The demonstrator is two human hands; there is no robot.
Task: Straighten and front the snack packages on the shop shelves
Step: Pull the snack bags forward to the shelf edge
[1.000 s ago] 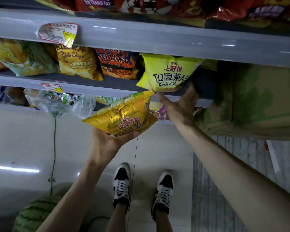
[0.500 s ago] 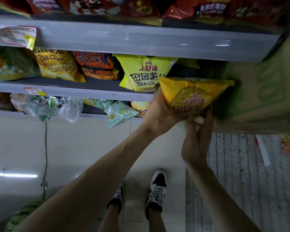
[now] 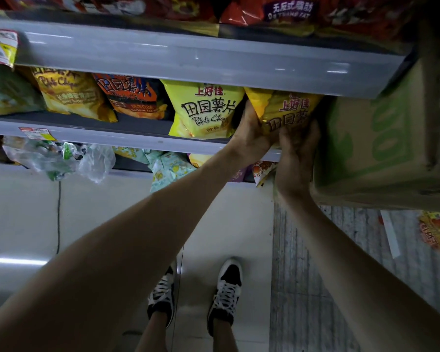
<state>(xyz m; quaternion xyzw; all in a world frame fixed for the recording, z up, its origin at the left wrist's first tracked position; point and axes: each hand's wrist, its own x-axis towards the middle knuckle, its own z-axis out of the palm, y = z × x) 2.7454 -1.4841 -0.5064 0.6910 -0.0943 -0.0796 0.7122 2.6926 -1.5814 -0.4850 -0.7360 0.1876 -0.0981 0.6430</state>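
On the middle grey metal shelf (image 3: pixel 127 140), at its right end, both hands grip one golden-yellow crinkled foil chip bag (image 3: pixel 292 107). The left hand (image 3: pixel 250 134) is curled round the bag's left edge, and the right hand (image 3: pixel 296 151) has its fingers wrapped over the lower front. The bag stands roughly upright, label outward, between a lime-yellow glossy chip bag (image 3: pixel 203 110) and a green-printed cardboard box (image 3: pixel 381 138). Below lie a pale glossy tiled floor (image 3: pixel 23 212) and grey ribbed matting (image 3: pixel 305 262).
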